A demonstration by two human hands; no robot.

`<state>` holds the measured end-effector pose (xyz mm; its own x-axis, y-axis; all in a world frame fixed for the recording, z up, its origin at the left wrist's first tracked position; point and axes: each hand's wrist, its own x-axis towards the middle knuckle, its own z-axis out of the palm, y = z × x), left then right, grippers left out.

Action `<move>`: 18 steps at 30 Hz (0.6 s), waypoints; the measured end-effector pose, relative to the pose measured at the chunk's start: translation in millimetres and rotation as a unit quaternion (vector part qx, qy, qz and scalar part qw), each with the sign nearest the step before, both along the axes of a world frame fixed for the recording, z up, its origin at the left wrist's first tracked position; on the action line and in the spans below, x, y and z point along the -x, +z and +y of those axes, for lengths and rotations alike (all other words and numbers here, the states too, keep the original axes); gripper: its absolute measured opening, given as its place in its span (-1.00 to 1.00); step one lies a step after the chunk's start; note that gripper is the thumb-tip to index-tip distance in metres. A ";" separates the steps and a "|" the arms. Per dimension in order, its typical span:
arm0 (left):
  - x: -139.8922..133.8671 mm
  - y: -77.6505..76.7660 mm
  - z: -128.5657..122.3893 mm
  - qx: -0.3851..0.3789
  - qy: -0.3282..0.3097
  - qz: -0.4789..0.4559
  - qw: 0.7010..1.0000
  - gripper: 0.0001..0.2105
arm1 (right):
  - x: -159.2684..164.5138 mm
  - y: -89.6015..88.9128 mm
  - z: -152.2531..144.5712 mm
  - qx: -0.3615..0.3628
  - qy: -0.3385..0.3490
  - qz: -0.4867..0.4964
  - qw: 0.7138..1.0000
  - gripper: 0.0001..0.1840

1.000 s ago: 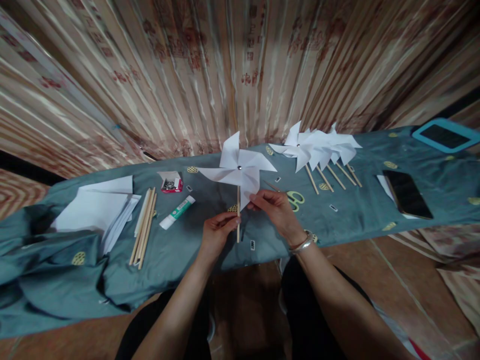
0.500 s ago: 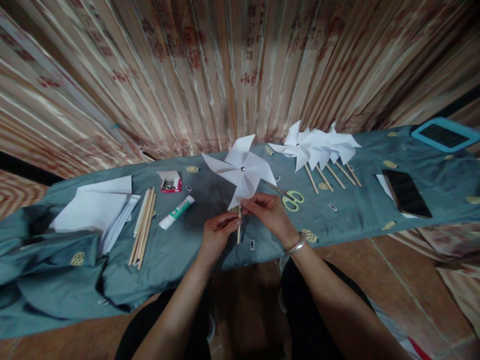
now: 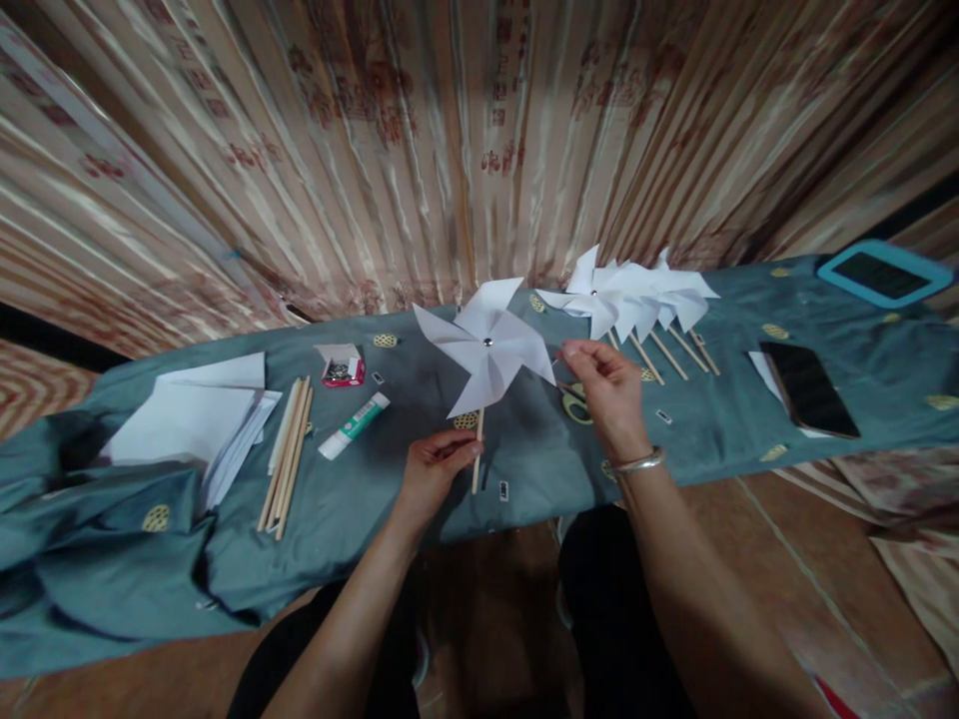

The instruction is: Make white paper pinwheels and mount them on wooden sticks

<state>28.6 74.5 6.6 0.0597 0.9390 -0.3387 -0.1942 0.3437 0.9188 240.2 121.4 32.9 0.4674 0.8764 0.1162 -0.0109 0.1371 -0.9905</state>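
My left hand [image 3: 433, 469] is closed on the wooden stick of a white paper pinwheel [image 3: 516, 352]. The pinwheel is upright above the table, with a silver pin [image 3: 488, 343] at its centre. My right hand [image 3: 610, 384] is just right of the blades, fingers curled together, with no object visible in them. Its fingertips are close to the right blade's tip; whether they touch it I cannot tell. Beneath that hand lie scissors with yellow-green handles [image 3: 576, 404], partly covered. Several finished white pinwheels [image 3: 636, 295] lie overlapping at the back right.
On the left are white paper sheets [image 3: 187, 419], several wooden sticks [image 3: 289, 459], a glue stick [image 3: 354, 426] and an open small red box [image 3: 343, 367] of pins. A dark phone [image 3: 809, 389] and a blue-framed tablet [image 3: 884, 275] lie right. A curtain [image 3: 450, 150] hangs behind the table.
My right hand has let go of the stick and moved right and up beside the blades. The pinwheel's blades have turned slightly. My left hand keeps its hold on the stick.
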 end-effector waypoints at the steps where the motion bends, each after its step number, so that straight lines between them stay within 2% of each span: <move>1: 0.1 0.0 -0.3 0.001 -0.006 -0.001 1.000 -0.74 | -1.7 -1.0 0.8 0.002 0.005 -0.003 1.000 -0.69; 9: 1.5 -1.3 0.5 -0.009 -0.009 0.022 1.000 -0.74 | 5.0 -2.7 -1.7 0.046 0.058 -0.028 0.997 -0.70; 18: 0.7 -4.0 1.3 -0.023 0.013 0.031 0.999 -0.77 | 11.0 -3.2 -4.4 0.066 0.097 0.001 0.993 -0.74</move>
<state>27.9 75.8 2.7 0.0159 0.9549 -0.2966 -0.1437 0.2957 0.9444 229.2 116.9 29.7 0.2883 0.9575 -0.0057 -0.0260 0.0019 -0.9997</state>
